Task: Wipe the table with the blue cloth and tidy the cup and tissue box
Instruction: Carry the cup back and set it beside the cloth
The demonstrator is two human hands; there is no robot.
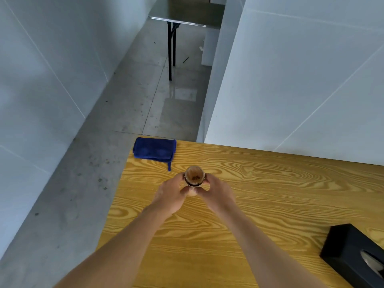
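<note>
A small brown cup (194,176) with dark bits inside stands on the wooden table (259,194), near its far left part. My left hand (171,194) grips the cup from the left and my right hand (216,194) grips it from the right, thumbs meeting at its near side. The folded blue cloth (154,150) lies flat at the table's far left corner, just beyond the cup, untouched. A black tissue box (353,252) sits at the table's near right edge, apart from both hands.
A white wall panel (301,80) rises along the table's far right edge. Grey floor (83,183) drops off left of the table. Another table with black legs (172,38) stands further back along the aisle.
</note>
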